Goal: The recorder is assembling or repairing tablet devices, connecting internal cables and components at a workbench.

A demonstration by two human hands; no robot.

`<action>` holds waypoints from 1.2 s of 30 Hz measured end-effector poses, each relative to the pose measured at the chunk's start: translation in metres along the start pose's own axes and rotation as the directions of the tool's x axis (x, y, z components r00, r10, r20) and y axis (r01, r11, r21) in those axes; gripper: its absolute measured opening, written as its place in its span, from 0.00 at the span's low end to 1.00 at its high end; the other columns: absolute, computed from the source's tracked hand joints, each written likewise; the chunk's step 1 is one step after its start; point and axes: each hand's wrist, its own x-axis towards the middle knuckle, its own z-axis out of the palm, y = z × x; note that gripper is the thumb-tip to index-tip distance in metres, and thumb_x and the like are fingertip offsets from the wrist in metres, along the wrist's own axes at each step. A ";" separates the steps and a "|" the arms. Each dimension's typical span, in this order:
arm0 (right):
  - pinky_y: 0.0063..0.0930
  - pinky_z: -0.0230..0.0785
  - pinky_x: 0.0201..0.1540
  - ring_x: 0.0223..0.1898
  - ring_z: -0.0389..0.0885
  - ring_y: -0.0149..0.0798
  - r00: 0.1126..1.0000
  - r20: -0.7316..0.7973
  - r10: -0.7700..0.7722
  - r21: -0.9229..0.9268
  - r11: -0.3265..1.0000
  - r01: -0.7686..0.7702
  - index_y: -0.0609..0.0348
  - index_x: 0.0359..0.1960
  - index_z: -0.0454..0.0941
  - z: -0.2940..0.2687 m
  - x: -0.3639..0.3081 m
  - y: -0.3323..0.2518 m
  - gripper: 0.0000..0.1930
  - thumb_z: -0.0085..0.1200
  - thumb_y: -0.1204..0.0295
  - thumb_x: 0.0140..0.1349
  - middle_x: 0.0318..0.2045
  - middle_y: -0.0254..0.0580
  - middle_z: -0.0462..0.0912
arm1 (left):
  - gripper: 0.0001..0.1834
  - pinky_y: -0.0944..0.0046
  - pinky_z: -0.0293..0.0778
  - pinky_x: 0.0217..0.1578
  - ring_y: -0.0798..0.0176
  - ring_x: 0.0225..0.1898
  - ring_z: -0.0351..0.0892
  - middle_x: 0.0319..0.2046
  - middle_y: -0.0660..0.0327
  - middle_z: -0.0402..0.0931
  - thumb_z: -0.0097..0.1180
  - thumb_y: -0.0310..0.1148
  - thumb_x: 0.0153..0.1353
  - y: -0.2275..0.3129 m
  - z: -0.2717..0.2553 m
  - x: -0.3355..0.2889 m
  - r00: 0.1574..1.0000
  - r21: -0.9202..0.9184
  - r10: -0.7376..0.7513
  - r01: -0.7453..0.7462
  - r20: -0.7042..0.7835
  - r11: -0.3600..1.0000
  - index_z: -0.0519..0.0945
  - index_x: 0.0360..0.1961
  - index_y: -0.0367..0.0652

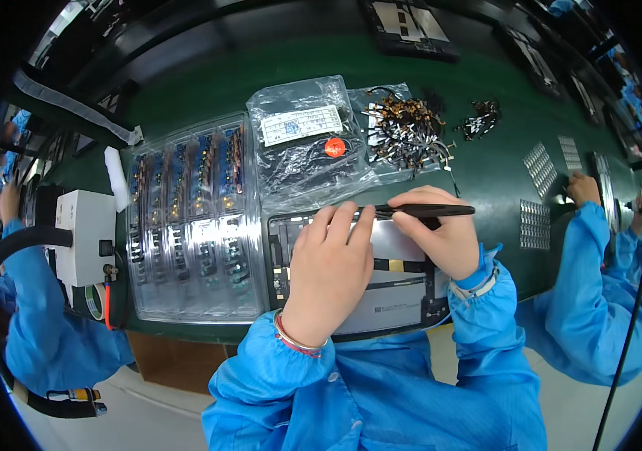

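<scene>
A tablet (392, 310) with its back off lies in front of me, showing silver battery panels and a dark frame. Across its left part rests my left hand (328, 267), fingers stretched toward the far edge; their tips partly hide that edge. My right hand (441, 237) grips black tweezers (441, 210), held almost level over the tablet's far edge. The tweezers' tips come close to my left fingertips; whether they pinch anything is too small to tell. Just beyond lies a clear plastic bag (302, 169) with a white label and a red round sticker.
A clear tray (193, 297) of small circuit parts sits left, beside a white box (84, 225) with a black hose. Loose flex cables (407, 128) pile at the back, with a smaller heap (480, 119) right. Metal grids (535, 224) lie near a co-worker's hand (582, 189).
</scene>
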 end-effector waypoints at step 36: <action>0.35 0.67 0.27 0.19 0.72 0.40 0.962 0.073 -0.263 0.676 0.722 0.146 0.63 0.20 0.75 -0.002 -0.132 -0.037 0.05 0.52 0.76 0.52 0.19 0.44 0.77 | 0.11 0.59 0.71 0.37 0.51 0.38 0.75 0.34 0.55 0.74 0.55 0.23 0.48 -0.127 -0.140 -0.045 0.978 0.281 -0.074 0.128 -0.195 0.951 0.75 0.35 0.41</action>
